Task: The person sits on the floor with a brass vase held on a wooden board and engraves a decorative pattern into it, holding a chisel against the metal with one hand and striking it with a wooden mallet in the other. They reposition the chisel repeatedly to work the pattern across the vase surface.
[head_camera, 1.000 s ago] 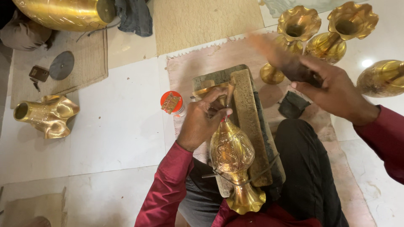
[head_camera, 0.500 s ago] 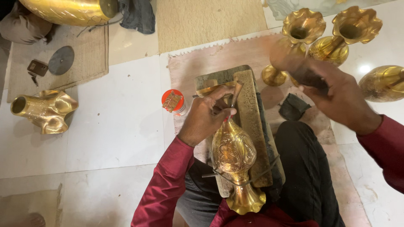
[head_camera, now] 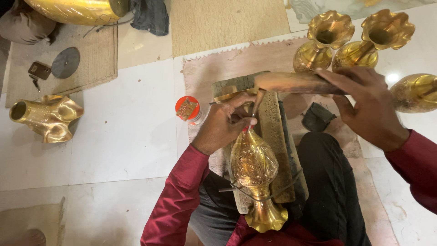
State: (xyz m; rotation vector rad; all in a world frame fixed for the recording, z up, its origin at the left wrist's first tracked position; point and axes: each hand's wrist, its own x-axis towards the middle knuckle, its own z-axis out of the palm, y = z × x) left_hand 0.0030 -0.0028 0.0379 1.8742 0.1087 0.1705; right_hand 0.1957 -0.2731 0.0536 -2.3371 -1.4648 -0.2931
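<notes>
My left hand is curled tight around a thin metal chisel, pinching it near the top so its point rests on the neck of the brass vase lying across my lap. The vase lies on its side on a worn wooden block, its engraved belly facing up and its flared mouth toward my body. A dark cord loops over the lower part of the vase and the block.

My right hand grips one end of a wooden mallet, fingers wrapped over the handle, and the mallet's other end sits just above the top of the chisel. I cannot tell whether wood and metal are touching.

The block rests on a pinkish mat spread over the white tiled floor. Just to the left of my left hand stands a small orange-lidded jar. Beyond the mallet stand 2 upright brass vases with ruffled rims, close together, and part of another brass piece shows at the right edge. Well apart on the left lies a bent brass fitting, with a round grey disc on a woven mat behind it.
</notes>
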